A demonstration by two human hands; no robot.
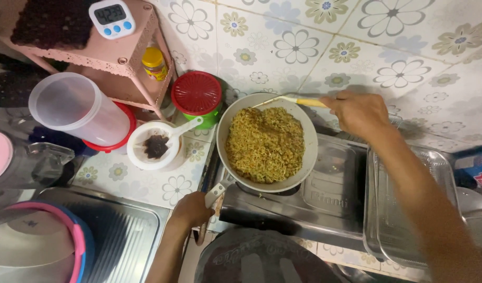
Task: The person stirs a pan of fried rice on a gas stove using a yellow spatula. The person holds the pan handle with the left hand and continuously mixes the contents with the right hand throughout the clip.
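A white frying pan (309, 157) full of yellow-brown fried noodles (265, 144) sits on a steel gas stove (325, 202). My left hand (192, 209) grips the pan's handle at its near left side. My right hand (358, 111) holds a utensil with a yellow handle (310, 102) at the pan's far rim, its thin end reaching over the noodles.
A white bowl with dark sauce and a white spoon (156, 145) stands left of the pan. Behind it are a red-lidded green container (197, 94), a clear plastic jug (78, 108) and a pink rack (126, 65) with a timer. A clear glass tray (403, 220) lies right; a steel sink (120, 236) left.
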